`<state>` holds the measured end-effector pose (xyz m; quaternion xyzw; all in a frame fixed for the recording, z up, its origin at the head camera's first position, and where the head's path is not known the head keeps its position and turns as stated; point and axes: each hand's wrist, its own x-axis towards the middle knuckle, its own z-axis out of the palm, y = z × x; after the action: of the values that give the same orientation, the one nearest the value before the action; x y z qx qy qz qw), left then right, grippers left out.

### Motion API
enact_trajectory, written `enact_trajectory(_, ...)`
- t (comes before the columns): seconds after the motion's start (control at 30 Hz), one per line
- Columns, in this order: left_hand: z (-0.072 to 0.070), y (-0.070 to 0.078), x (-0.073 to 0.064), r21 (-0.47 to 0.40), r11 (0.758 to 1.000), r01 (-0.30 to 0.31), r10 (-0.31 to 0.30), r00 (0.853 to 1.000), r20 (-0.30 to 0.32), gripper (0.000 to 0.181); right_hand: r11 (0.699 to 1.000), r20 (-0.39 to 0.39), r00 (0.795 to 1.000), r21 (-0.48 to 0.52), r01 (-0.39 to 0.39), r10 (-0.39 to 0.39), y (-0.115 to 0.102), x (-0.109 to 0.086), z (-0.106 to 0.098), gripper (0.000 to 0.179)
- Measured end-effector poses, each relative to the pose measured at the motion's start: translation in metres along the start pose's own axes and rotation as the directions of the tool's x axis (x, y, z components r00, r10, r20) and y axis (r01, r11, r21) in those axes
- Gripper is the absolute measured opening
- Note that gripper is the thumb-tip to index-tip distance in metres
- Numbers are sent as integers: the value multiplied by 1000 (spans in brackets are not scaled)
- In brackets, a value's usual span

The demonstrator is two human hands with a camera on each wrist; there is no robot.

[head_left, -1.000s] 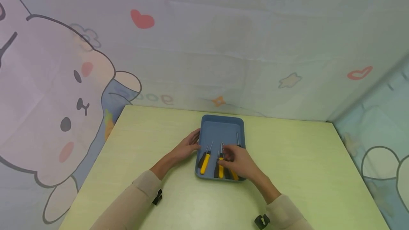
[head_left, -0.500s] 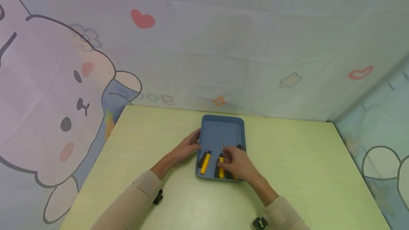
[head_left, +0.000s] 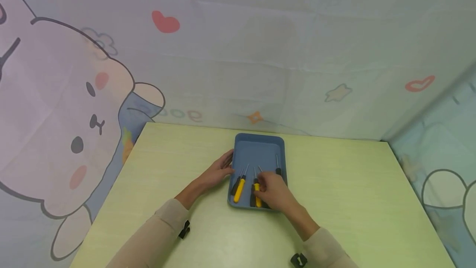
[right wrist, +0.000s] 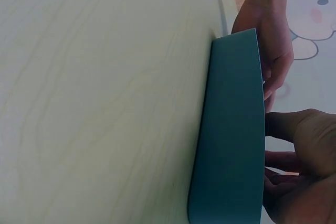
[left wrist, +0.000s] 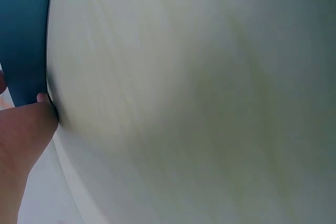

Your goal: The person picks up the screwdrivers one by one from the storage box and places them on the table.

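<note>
In the head view a blue-grey tray (head_left: 258,146) lies on the table with several screwdrivers near its front end. My left hand (head_left: 216,173) holds the tray's left side, thumb at the rim, fingers along the outer wall. Bent over the front right part, my right hand (head_left: 273,189) has thumb and fingertips at a yellow-and-black screwdriver (head_left: 257,195), pinching it. Left of that one lies a dark screwdriver (head_left: 253,199). Another yellow screwdriver (head_left: 239,191) and a dark screwdriver (head_left: 235,186) lie by the left wall. My right hand covers other handles.
One more screwdriver (head_left: 277,166) points away along the tray's right wall. The pale table (head_left: 334,193) reaches back to a printed cloth wall (head_left: 238,73). In the right wrist view, the tray's outer wall (right wrist: 231,129) stands between the table surface and my fingers.
My right hand has shifted slightly left and toward me, and the yellow-and-black screwdriver's tip has swung left. More of the right-wall screwdriver shows. My left hand stays put.
</note>
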<state>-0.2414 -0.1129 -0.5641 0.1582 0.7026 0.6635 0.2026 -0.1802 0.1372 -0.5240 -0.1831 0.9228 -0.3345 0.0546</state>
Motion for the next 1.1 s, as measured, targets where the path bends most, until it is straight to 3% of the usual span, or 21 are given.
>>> enact_trajectory(0.57, 0, -1, 0, -5, 1000, -7, 7, 1000, -1, 76, 987, -22, 999, -158, 35, -39, -9, 4, 14, 17)
enact_trajectory(0.87, -1, -4, 2, -2, 1000, -24, 24, 1000, 5, 75, 981, -4, 999, -185, 51, -52, -12, 2, 20, 14)
enact_trajectory(1.1, -1, -4, 2, 8, 1000, -20, 20, 1000, -3, 75, 988, 11, 999, -147, 49, -48, -12, 3, 17, 17)
